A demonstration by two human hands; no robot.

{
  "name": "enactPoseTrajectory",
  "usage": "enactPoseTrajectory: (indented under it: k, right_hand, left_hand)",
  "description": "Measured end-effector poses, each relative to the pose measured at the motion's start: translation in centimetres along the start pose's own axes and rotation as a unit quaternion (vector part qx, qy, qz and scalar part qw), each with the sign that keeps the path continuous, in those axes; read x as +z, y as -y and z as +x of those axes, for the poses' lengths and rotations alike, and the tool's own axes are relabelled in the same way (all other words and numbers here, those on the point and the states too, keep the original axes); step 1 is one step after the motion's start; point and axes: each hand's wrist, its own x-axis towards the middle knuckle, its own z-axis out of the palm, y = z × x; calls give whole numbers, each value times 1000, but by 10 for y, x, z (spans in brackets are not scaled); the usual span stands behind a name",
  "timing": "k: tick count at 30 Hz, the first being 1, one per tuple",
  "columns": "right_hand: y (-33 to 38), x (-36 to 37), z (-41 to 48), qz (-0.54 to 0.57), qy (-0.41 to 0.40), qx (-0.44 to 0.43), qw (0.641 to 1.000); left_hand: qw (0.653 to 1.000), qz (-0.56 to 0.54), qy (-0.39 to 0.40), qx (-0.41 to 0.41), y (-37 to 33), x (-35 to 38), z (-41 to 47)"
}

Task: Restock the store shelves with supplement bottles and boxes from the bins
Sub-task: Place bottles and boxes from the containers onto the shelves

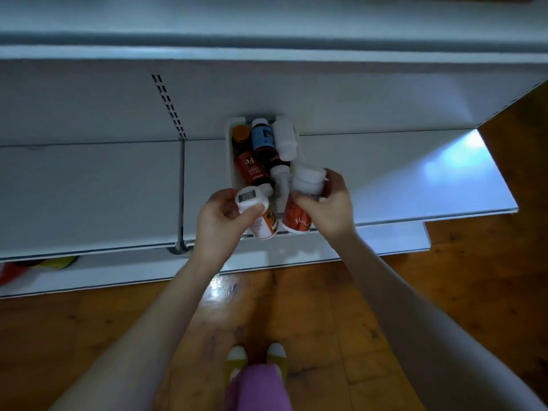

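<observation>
A white bin (232, 134) sits on the white shelf (89, 191), packed with several supplement bottles lying on their sides. Among them are a dark red bottle marked "Fe" (248, 169), a blue-labelled bottle (261, 137) and a plain white bottle (284, 139). My left hand (221, 218) grips a white-capped bottle with an orange and white label (261, 219) at the bin's near end. My right hand (324, 203) holds a white-capped bottle (308, 180) just above an orange-red bottle (296, 218).
The shelf runs wide to both sides of the bin, with a slotted upright (169, 105) on the back panel at the left. A lower shelf edge (385, 247) juts out below. Colourful items (38, 264) peek out at the lower left. Wooden floor (444, 292) lies underfoot.
</observation>
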Motion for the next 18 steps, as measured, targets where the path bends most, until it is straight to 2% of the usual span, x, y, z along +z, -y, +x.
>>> enactPoseTrajectory:
  k: [2,6,10,14,18]
  right_hand:
    - [7,-17,-22,-13,13,25,1000]
    - [37,-55,-69,-18,43,2,999]
    - [75,-90,-107,32,71,44,996]
    - [113,-117,-134,66,45,42,996]
    - [153,-155,-156,81,25,0,996]
  left_hand:
    - [999,-38,22,-27,-12,0,-21]
    - [993,-85,65,-55,-38,-3,-65]
    - [989,-82,109,-60,-75,-4,-97]
    - [984,-80,153,-33,-113,-6,-117]
    - [980,-101,172,-12,-154,-5,-132]
